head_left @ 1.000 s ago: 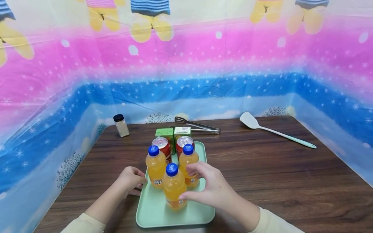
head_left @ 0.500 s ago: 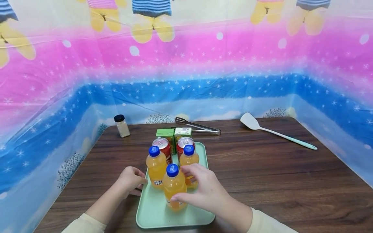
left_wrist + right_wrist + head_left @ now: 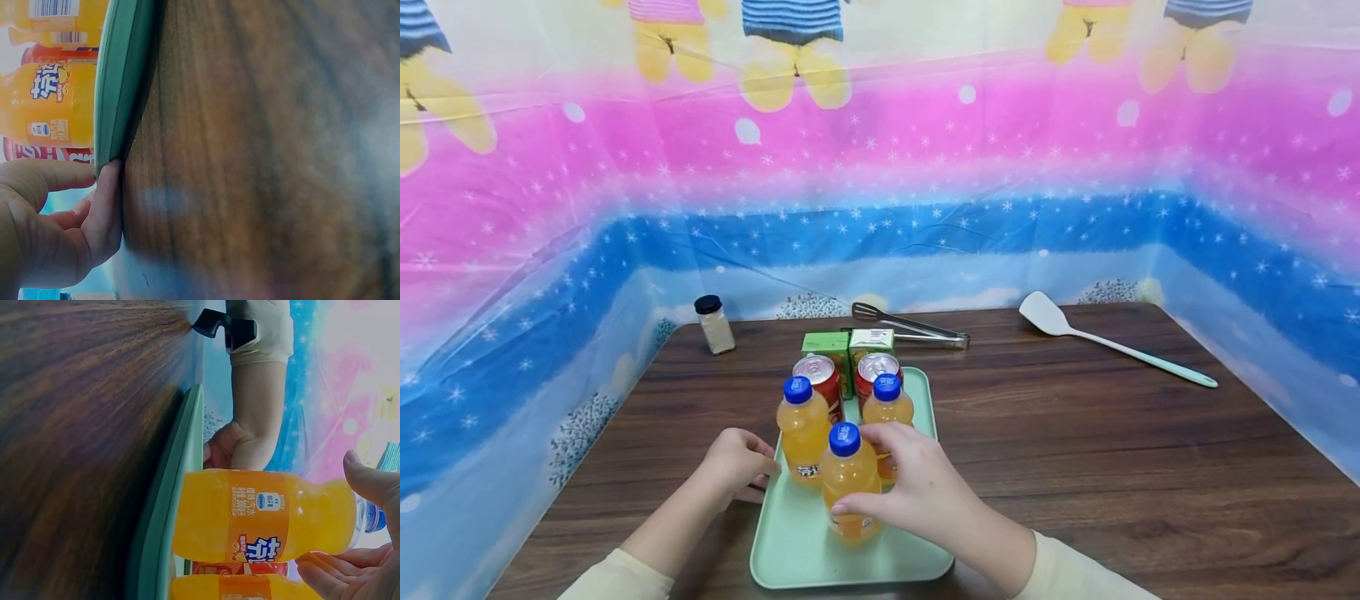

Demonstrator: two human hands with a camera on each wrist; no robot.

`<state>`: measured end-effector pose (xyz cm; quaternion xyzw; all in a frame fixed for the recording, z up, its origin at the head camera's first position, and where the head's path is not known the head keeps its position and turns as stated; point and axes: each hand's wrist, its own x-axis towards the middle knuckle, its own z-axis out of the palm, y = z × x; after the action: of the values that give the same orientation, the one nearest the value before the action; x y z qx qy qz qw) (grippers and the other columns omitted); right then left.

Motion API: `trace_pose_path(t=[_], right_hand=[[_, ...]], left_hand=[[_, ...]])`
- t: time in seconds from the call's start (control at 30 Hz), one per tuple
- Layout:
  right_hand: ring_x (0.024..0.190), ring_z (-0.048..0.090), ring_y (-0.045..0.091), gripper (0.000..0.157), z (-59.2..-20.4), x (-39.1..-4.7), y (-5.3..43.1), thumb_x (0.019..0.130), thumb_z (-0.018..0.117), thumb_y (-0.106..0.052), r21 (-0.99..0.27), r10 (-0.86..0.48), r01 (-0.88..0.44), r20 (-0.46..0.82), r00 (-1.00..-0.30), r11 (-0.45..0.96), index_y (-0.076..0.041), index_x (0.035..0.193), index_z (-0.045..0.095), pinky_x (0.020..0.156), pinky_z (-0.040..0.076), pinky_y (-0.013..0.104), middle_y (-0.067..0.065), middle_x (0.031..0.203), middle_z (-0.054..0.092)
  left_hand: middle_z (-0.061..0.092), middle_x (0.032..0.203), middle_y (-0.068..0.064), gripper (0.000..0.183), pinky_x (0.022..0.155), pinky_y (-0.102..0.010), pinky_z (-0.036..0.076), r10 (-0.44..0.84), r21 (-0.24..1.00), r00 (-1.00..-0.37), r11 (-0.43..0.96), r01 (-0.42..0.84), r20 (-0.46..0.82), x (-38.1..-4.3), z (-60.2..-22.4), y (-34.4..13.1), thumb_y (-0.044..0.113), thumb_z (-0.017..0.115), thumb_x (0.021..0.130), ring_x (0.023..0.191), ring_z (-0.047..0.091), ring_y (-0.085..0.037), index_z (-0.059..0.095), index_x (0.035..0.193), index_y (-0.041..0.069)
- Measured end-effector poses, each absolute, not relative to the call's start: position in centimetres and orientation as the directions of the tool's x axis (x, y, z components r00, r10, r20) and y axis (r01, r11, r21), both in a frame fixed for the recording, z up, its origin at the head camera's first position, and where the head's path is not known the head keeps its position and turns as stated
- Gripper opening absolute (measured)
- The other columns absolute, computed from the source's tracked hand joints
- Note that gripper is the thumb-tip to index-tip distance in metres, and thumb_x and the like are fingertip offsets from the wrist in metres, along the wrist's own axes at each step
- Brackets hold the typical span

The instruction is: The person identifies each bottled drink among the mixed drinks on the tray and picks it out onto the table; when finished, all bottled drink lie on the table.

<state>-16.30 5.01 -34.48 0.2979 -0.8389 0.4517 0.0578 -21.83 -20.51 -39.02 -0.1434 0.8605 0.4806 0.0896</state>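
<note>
- Bracketing the front bottle (image 3: 847,477), the right hand (image 3: 919,487) held its thumb and fingers apart; I could not tell whether they touched the plastic
- The left hand (image 3: 733,468) was clamped on the left edge of the green tray (image 3: 805,557), pinching its rim
- The front bottle stood upright on the near half of the tray, with the left bottle (image 3: 803,429) and the right bottle (image 3: 887,408) just behind it, red cans (image 3: 829,383) and green cartons (image 3: 825,342) beyond
- The right hand's fingers lay close to the right bottle too, so a sideways sweep might well have knocked that one over
- The right wrist view showed the hand up near the neck; a one-sided nudge there could have tipped so tall a bottle, I judged
- Any lift or tug by the left hand would likely have tilted the tray, sending the bottles sliding against the cans
</note>
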Motion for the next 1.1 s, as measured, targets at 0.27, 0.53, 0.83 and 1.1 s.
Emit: trace_pose_path(t=[0.27,0.53,0.83,1.1], right_hand=[[0.091,0.058,0.007,0.062,-34.54,-16.52,4.79,0.070,0.080,-0.041,-0.756,-0.448,-0.503,0.309,-0.839,0.420,-0.012,0.119,0.057,0.073,0.053,0.020,-0.003,0.110,0.061],[0.092,0.058,0.008,0.059,-34.60,-16.45,4.74,0.071,0.081,-0.037,-0.768,-0.437,-0.492,0.308,-0.845,0.410,-0.012,0.118,0.056,0.075,0.053,0.021,-0.003,0.109,0.061],[0.092,0.060,0.007,0.055,-35.14,-16.36,4.65,0.072,0.080,-0.037,-0.773,-0.404,-0.507,0.354,-0.843,0.380,-0.012,0.115,0.057,0.073,0.053,0.018,-0.003,0.106,0.061],[0.090,0.059,0.008,0.054,-35.33,-16.33,4.60,0.072,0.079,-0.040,-0.762,-0.386,-0.520,0.379,-0.841,0.386,-0.012,0.113,0.058,0.072,0.052,0.017,-0.003,0.104,0.061]], left_hand=[[0.057,0.087,-0.019,0.017,0.056,-0.036,0.058,-0.165,0.793,-0.940,0.505,-0.341,-0.299,-21.84,-38.97,-20.51,-0.002,0.066,0.080,0.068,0.061,-0.025,0.059,0.095,-0.008],[0.056,0.088,-0.019,0.017,0.056,-0.037,0.058,-0.169,0.789,-0.936,0.504,-0.351,-0.308,-21.80,-38.84,-20.49,-0.002,0.067,0.080,0.069,0.060,-0.026,0.059,0.094,-0.008],[0.056,0.087,-0.019,0.017,0.057,-0.036,0.058,-0.170,0.784,-0.934,0.508,-0.357,-0.315,-21.76,-38.79,-20.52,-0.001,0.066,0.080,0.070,0.060,-0.026,0.059,0.094,-0.007],[0.056,0.087,-0.019,0.017,0.056,-0.036,0.058,-0.175,0.780,-0.933,0.514,-0.358,-0.313,-21.78,-38.71,-20.38,-0.001,0.067,0.080,0.069,0.060,-0.026,0.059,0.094,-0.008]])
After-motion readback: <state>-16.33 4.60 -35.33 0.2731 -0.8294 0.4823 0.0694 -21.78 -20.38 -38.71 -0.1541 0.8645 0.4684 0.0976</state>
